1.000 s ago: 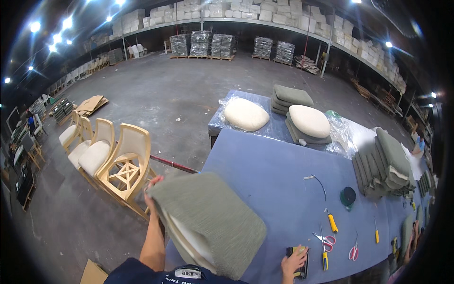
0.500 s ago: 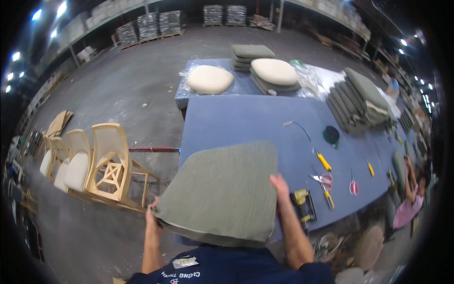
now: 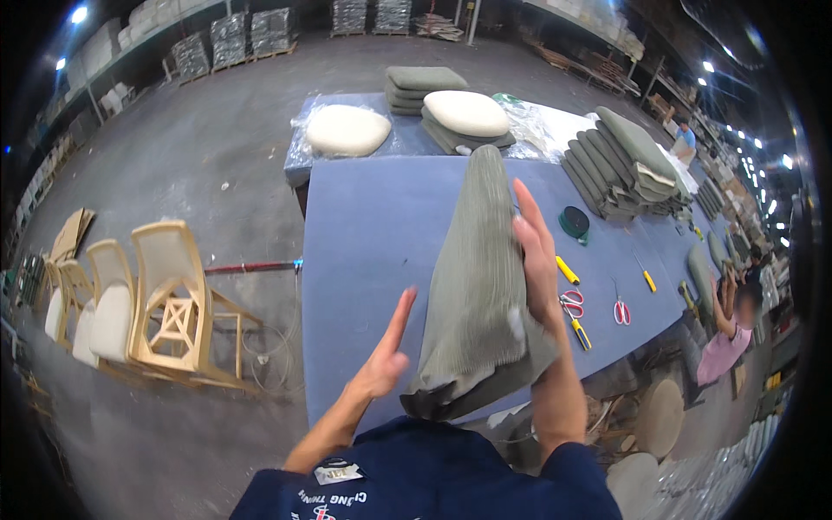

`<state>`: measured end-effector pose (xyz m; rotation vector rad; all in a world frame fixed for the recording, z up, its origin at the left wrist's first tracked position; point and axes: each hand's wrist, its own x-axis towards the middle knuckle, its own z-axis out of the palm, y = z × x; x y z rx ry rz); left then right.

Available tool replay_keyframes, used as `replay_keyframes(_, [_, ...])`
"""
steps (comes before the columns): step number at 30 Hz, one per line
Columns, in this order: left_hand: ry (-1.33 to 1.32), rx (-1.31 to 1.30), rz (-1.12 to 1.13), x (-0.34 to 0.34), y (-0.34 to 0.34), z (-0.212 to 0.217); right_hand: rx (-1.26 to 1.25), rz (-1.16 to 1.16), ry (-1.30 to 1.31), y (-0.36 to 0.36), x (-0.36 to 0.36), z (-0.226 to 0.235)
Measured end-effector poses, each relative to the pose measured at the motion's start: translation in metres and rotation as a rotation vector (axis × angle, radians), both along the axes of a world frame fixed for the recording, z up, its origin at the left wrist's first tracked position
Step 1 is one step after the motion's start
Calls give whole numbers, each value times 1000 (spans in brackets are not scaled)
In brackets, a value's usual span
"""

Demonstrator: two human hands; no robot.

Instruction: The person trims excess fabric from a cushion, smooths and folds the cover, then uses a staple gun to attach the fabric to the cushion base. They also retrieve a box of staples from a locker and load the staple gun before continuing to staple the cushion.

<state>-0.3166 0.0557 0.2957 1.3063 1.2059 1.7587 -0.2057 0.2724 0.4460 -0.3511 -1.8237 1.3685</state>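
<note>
A grey-green upholstered seat cushion [image 3: 475, 260] stands tilted up on its edge above the blue-covered worktable [image 3: 364, 225], its loose fabric edge hanging toward me. My right hand [image 3: 539, 260] lies along the cushion's right side with its fingers stretched out. To the left, my left hand [image 3: 381, 360] is apart from the cushion, forefinger extended and nothing in it. Right of the cushion lie red-handled scissors [image 3: 572, 303], a yellow-handled cutter [image 3: 580, 334], a yellow-handled tool [image 3: 568, 270] and a dark green tape roll [image 3: 574, 223].
Stacked grey-green cushions [image 3: 620, 169] sit at the table's far right. White foam pads [image 3: 348, 130] and more cushions [image 3: 425, 80] rest on a plastic-covered table behind. Wooden chairs [image 3: 165, 295] stand at left. A co-worker in pink [image 3: 724, 351] handles a cushion at right.
The cushion has turned from lying broad-side up to standing on edge. My left hand has let go of its corner. The staple gun has gone out of sight.
</note>
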Motion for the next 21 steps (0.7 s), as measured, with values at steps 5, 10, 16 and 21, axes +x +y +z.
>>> replay_keyframes(5, [540, 504, 44, 21, 46, 56, 86, -11, 191, -44, 7, -41])
replay_keyframes(10, [491, 643, 38, 22, 60, 84, 14, -44, 243, -43, 3, -8])
replay_keyframes(16, [618, 613, 56, 19, 62, 115, -127, -107, 232, -25, 3, -10])
replay_keyframes(21, [622, 512, 165, 55, 18, 103, -199, -154, 295, -42, 21, -36])
